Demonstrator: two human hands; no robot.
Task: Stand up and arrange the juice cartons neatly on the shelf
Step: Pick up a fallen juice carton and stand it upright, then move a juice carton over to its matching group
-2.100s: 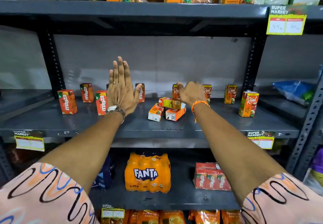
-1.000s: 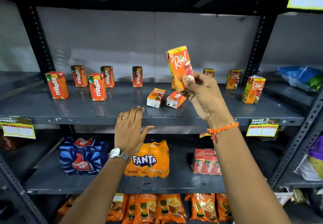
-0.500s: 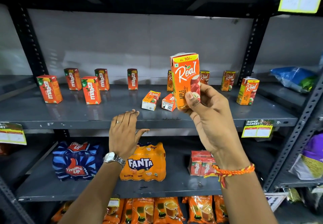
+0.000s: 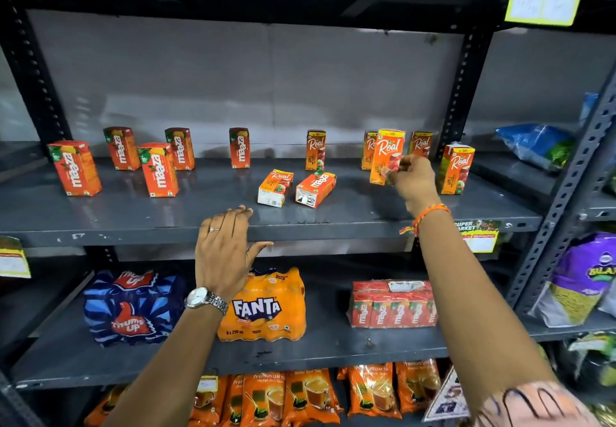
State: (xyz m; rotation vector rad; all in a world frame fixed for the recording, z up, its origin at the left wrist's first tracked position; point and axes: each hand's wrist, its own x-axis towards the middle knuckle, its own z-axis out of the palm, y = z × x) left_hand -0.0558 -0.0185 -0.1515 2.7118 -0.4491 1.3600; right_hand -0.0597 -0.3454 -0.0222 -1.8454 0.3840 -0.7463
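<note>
My right hand (image 4: pixel 410 180) grips an upright orange Real apple carton (image 4: pixel 386 155) at the right of the grey shelf (image 4: pixel 200 216), among other standing Real cartons (image 4: pixel 455 168). One Real carton (image 4: pixel 315 150) stands alone at the back middle. Two cartons lie flat mid-shelf: a Real carton (image 4: pixel 275 188) and a Maaza carton (image 4: pixel 315 189). Several red Maaza cartons (image 4: pixel 75 168) stand scattered on the left. My left hand (image 4: pixel 226 250) rests flat on the shelf's front edge, fingers spread, holding nothing.
The shelf below holds a Thums Up pack (image 4: pixel 131 306), a Fanta pack (image 4: pixel 261 306) and a wrapped Maaza pack (image 4: pixel 393 305). Tea packets (image 4: pixel 300 396) fill the bottom. Perforated uprights (image 4: pixel 461 93) flank the bay. A blue bag (image 4: pixel 536 145) lies on the right-hand shelf.
My right hand lifted a fallen Real carton, turned it upright near my face, then carried it right and down among the standing Real cartons. My left hand stayed on the shelf edge.
</note>
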